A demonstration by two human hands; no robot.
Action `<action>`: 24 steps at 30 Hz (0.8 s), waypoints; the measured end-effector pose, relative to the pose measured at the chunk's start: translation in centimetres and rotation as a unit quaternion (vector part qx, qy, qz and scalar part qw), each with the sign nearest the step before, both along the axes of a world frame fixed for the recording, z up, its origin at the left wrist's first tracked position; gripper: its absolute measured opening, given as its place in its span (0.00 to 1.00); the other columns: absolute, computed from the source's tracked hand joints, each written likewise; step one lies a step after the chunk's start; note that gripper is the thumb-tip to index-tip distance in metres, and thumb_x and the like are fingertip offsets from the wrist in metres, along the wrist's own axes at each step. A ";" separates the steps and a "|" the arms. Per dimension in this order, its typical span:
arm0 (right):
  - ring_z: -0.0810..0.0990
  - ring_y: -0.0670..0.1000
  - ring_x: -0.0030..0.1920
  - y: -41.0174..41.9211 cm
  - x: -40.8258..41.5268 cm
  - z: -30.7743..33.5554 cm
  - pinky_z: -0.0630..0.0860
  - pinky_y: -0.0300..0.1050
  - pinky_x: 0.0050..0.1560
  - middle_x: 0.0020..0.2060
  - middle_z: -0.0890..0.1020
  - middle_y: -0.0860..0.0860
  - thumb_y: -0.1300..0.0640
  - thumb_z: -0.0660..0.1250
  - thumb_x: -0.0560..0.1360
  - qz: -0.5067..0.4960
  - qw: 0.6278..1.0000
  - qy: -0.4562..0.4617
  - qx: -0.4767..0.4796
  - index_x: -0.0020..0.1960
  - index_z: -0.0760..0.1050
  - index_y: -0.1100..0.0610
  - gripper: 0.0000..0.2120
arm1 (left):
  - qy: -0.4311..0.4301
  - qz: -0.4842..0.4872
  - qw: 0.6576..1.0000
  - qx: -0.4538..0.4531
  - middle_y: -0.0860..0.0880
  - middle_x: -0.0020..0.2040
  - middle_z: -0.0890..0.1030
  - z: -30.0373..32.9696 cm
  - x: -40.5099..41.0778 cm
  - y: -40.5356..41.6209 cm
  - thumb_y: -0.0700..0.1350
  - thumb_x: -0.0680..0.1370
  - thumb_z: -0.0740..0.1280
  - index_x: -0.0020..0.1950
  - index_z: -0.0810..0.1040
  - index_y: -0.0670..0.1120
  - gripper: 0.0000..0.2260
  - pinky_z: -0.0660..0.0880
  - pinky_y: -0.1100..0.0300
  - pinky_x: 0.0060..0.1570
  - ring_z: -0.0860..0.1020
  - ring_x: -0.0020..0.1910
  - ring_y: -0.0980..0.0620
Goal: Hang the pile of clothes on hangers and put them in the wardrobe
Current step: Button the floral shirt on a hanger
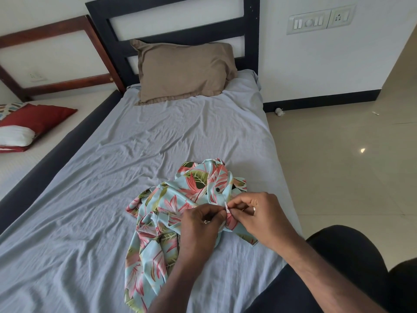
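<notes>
One garment in sight: a floral shirt (pixel 180 206), pale blue with pink and green leaves, lying crumpled on the grey bedsheet (pixel 112 177) near the foot end of the bed, right side. Person is standing or sitting at the bed edge, both hands over the shirt.

Left hand (pixel 200 222) is pinching a fold of the shirt's edge, fingers curled in tight. Right hand (pixel 259 213) is doing the same from the other side, thumb and fingertips pressed together on a small bit of the same edge; the two grips are almost touching. A dark button (pixel 218 189) is showing on the shirt just beyond the hands, so this looks like button or placket work, doing up or undoing, cannot tell which.

Progress, as a judgement: the pile seems to be down to this one shirt on the bed, so either it is late in the task or the rest is out of frame. No hanger showing anywhere, no wardrobe in view. Shirt is not yet on a hanger. Left to do for this piece: finish with the edge, get a hanger into the shoulders, carry it to the wardrobe.

Elsewhere: brown pillow (pixel 182 71) sitting at the dark headboard (pixel 171 23), red cushion (pixel 33 123) lying on the neighbouring bed, switch panel (pixel 320 19) on the wall, tiled floor (pixel 349 154) to the right.
</notes>
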State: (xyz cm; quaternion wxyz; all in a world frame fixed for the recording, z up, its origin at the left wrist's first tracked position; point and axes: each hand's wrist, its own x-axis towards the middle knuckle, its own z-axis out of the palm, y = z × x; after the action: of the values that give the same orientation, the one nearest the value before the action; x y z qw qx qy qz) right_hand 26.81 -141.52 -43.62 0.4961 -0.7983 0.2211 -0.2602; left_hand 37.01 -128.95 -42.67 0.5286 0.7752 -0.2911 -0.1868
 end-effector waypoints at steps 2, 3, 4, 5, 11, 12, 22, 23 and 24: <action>0.85 0.40 0.38 0.3 -0.1 0.0 0.81 0.35 0.43 0.36 0.86 0.44 0.65 0.75 0.74 0.005 0.999 -0.002 -0.032 0.47 0.86 0.55 0.06 | 0.010 -0.007 1.000 -0.002 0.51 0.38 0.86 -0.2 -0.1 0.0 0.37 0.78 0.70 0.43 0.87 0.47 0.09 0.78 0.60 0.42 0.82 0.39 0.55; 0.85 0.40 0.37 0.5 -0.1 0.1 0.80 0.34 0.43 0.36 0.86 0.44 0.65 0.75 0.74 0.010 0.999 -0.007 -0.049 0.47 0.85 0.55 0.06 | 0.020 -0.012 1.000 -0.009 0.49 0.37 0.85 -0.3 -0.2 0.1 0.38 0.79 0.68 0.42 0.87 0.47 0.10 0.76 0.59 0.40 0.80 0.36 0.55; 0.84 0.39 0.37 0.6 -0.1 0.3 0.80 0.34 0.42 0.36 0.86 0.44 0.65 0.74 0.75 0.016 0.998 -0.010 -0.068 0.47 0.85 0.56 0.05 | 0.028 -0.016 0.999 -0.014 0.47 0.36 0.84 -0.3 -0.3 0.1 0.41 0.81 0.68 0.40 0.86 0.47 0.11 0.73 0.58 0.37 0.77 0.34 0.54; 0.84 0.39 0.37 0.7 -0.1 0.4 0.80 0.34 0.42 0.35 0.85 0.43 0.65 0.73 0.75 0.024 0.996 -0.013 -0.086 0.47 0.85 0.55 0.06 | 0.029 -0.020 0.999 -0.015 0.45 0.34 0.83 -0.2 -0.4 0.1 0.44 0.81 0.67 0.38 0.85 0.46 0.13 0.70 0.57 0.35 0.73 0.31 0.53; 0.85 0.42 0.39 0.8 0.1 -0.1 0.82 0.39 0.42 0.37 0.85 0.43 0.65 0.74 0.74 0.033 0.997 -0.018 -0.072 0.48 0.85 0.55 0.07 | 0.051 0.026 0.998 -0.023 0.39 0.34 0.82 -0.7 -0.6 -0.4 0.44 0.80 0.69 0.35 0.84 0.45 0.14 0.69 0.54 0.34 0.75 0.31 0.43; 0.85 0.43 0.38 0.8 0.2 -0.3 0.82 0.39 0.41 0.38 0.85 0.43 0.65 0.74 0.73 0.018 0.998 -0.023 -0.056 0.47 0.85 0.55 0.07 | 0.070 0.028 0.997 -0.031 0.37 0.35 0.82 -0.8 -0.6 -0.5 0.43 0.80 0.68 0.36 0.84 0.45 0.13 0.69 0.53 0.35 0.74 0.31 0.42; 0.83 0.47 0.41 -0.1 0.2 -0.3 0.80 0.39 0.43 0.39 0.85 0.49 0.61 0.79 0.71 0.016 0.994 -0.036 0.105 0.46 0.83 0.54 0.08 | 0.131 0.037 0.988 -0.076 0.40 0.38 0.84 -0.7 -0.2 -1.1 0.39 0.82 0.66 0.44 0.84 0.42 0.10 0.76 0.55 0.39 0.80 0.36 0.49; 0.84 0.47 0.41 -0.1 0.2 -0.4 0.81 0.41 0.43 0.38 0.85 0.49 0.59 0.81 0.70 0.025 0.994 -0.030 0.101 0.47 0.83 0.54 0.09 | 0.140 0.048 0.986 -0.082 0.38 0.39 0.84 -0.8 0.2 -1.2 0.39 0.82 0.65 0.45 0.84 0.41 0.10 0.77 0.54 0.39 0.80 0.37 0.48; 0.84 0.46 0.41 0.0 0.2 -0.5 0.82 0.44 0.44 0.39 0.85 0.48 0.57 0.81 0.69 0.028 0.997 -0.014 0.072 0.46 0.83 0.53 0.10 | 0.153 0.055 0.983 -0.090 0.38 0.39 0.84 -0.8 0.5 -1.3 0.38 0.82 0.65 0.45 0.84 0.40 0.10 0.77 0.53 0.39 0.80 0.37 0.46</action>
State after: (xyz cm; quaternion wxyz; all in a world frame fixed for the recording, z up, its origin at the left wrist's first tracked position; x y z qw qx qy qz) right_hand 26.97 -141.55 -44.12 0.5624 -0.7628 0.2098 -0.2405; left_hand 37.51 -130.29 -43.43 0.6439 0.7015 -0.1794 -0.2472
